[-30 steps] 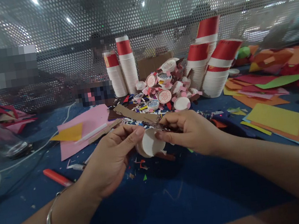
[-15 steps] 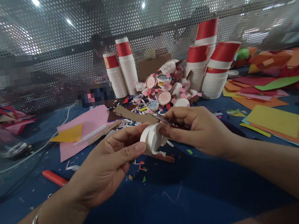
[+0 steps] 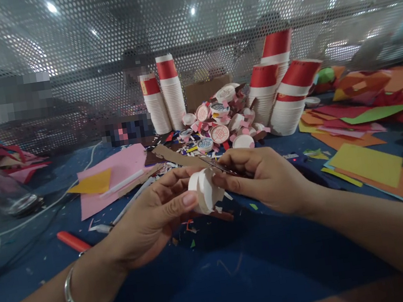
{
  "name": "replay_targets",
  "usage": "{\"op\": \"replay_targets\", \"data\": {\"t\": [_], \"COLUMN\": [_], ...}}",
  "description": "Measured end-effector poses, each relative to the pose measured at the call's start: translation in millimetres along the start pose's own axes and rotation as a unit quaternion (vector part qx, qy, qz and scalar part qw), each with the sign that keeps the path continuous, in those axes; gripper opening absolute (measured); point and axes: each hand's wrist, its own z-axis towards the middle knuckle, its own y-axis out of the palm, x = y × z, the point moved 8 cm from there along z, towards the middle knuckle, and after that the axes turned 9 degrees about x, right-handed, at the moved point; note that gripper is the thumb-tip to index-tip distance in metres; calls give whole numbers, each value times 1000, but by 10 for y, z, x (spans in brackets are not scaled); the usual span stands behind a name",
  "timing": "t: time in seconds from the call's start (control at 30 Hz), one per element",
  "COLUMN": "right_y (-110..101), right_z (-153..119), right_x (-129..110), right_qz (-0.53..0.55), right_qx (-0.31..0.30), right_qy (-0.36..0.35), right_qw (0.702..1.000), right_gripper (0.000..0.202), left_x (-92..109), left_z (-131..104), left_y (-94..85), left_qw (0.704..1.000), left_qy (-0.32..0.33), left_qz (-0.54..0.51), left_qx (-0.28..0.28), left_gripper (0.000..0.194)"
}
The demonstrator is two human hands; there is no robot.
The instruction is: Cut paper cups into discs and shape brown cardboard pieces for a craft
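My left hand pinches a small white paper cup bottom between thumb and fingers, above the middle of the table. Its edge is cut ragged, with a torn strip on the right side. My right hand is closed on a thin dark metal tool with a narrow tip; its exact kind is partly hidden by the fingers. The right thumb touches the cup bottom's right side. Behind the hands is a heap of round cup bottoms, several with drawn patterns and pink tabs.
Stacks of white cups and red-topped cups stand at the back before a perforated metal screen. Paper scraps lie under the hands. Pink paper and a red handle lie left, yellow sheets right.
The cup bottom has turned slightly in my left hand, and its cut strip sits differently. My left wrist has shifted right. The right hand still has the metal tool.
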Motion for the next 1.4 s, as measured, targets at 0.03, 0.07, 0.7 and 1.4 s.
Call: {"op": "replay_targets", "data": {"t": [0.03,0.07,0.7,1.4], "right_y": [0,1,-76,-103], "right_z": [4,8,-46,-83], "right_x": [5,7,-131,-78], "right_qz": [-2,-2,-69,-191], "right_qx": [1,1,82,91], "right_qy": [1,0,-61,-43], "right_qw": [1000,1000,992,976], "right_gripper": [19,19,11,16], "left_x": [10,21,60,9], "left_z": [2,5,14,-13], "left_y": [5,7,53,-3], "left_qw": [1000,1000,999,989], "left_qy": [4,8,38,87], "left_qz": [-3,-8,-11,78], "left_qx": [2,7,32,87], "left_gripper": [35,33,27,30]}}
